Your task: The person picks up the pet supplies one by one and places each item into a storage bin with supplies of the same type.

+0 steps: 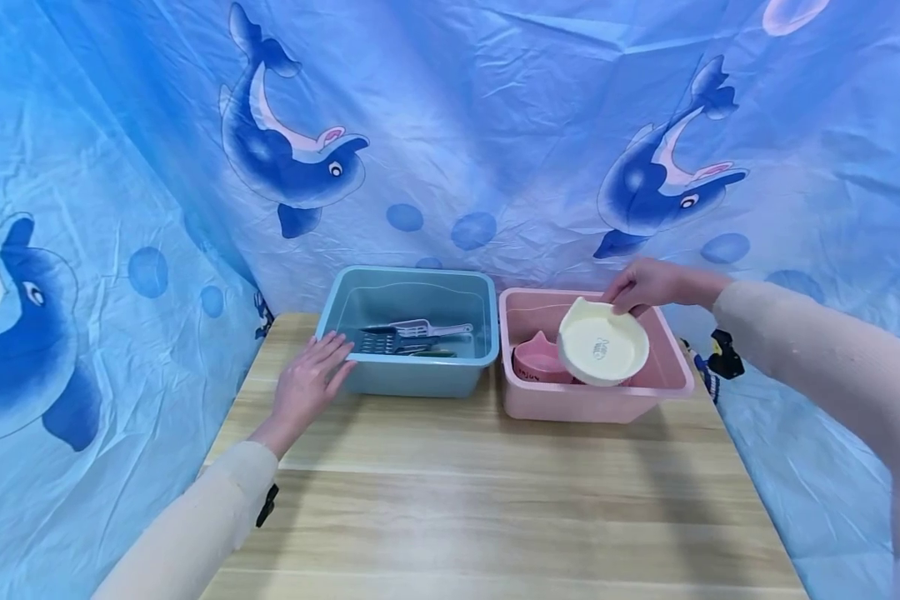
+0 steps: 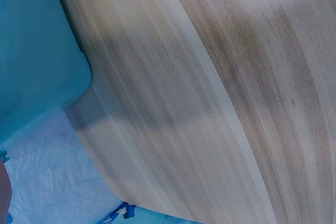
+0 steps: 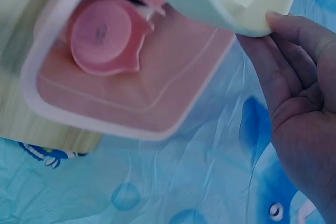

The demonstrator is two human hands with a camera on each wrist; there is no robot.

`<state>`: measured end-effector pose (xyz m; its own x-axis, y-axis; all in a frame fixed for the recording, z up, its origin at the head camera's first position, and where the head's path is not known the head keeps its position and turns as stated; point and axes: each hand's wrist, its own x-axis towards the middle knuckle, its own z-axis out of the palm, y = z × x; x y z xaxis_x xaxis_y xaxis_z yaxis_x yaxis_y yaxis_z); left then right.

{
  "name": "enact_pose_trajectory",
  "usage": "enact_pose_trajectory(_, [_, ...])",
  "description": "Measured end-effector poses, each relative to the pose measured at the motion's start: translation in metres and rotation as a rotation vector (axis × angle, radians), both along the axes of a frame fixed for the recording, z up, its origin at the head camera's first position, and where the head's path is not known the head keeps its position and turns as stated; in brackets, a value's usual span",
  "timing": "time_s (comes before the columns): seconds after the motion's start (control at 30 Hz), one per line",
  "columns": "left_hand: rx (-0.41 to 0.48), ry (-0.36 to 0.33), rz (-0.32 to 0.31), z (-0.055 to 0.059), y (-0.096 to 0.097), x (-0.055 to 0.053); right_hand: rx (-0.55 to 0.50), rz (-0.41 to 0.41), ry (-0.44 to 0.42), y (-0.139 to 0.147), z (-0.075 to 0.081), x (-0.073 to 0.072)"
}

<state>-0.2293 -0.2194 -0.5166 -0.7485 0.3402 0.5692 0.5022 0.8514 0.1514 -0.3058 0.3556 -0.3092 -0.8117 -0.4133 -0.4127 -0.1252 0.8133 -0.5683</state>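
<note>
My right hand (image 1: 642,285) pinches the rim of a cream pet bowl (image 1: 602,343) with pointed cat-ear corners, thumb on the inside and fingers beneath. The bowl is tilted over the pink bin (image 1: 600,406), its printed inner base facing the head camera. Inside that bin lies a pink cat-eared bowl (image 1: 540,360); the right wrist view also shows another pink bowl (image 3: 102,35) there. My left hand (image 1: 309,379) is at the near left corner of the blue bin (image 1: 408,379), its fingers straight and fingertips at the rim. Only a sliver of this hand shows in the left wrist view.
In the blue bin lie a light litter scoop (image 1: 450,330), a dark slotted scoop (image 1: 378,342) and a green item (image 1: 435,354). Both bins stand side by side at the back of the wooden table (image 1: 450,500). A dolphin-print curtain (image 1: 450,125) hangs close behind them.
</note>
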Motion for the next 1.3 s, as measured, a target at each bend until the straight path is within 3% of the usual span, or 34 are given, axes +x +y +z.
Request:
enact_pose_trajectory(0.2, [0.019, 0.023, -0.003, 0.0, -0.001, 0.002, 0.017, -0.041, 0.041, 0.019, -0.012, -0.016])
enact_pose_trajectory(0.4, [0.014, 0.043, 0.0, 0.0, -0.002, 0.004, 0.029, -0.07, 0.065, 0.035, -0.038, -0.025])
enact_pose_trajectory(0.57, [0.015, 0.059, 0.005, 0.002, -0.003, 0.007, 0.085, -0.044, 0.092, 0.041, -0.062, -0.029])
enact_pose_trajectory(0.8, [-0.001, 0.068, -0.01, 0.002, -0.002, 0.007, 0.132, 0.052, 0.153, 0.047, -0.092, -0.027])
enact_pose_trajectory(1.03, [-0.006, 0.039, -0.015, 0.001, -0.002, 0.009, 0.143, 0.067, 0.167, 0.051, -0.113, -0.021])
enact_pose_trajectory(1.3, [-0.016, 0.03, -0.002, -0.002, -0.003, 0.01, 0.174, 0.1, 0.2, 0.055, -0.135, -0.027])
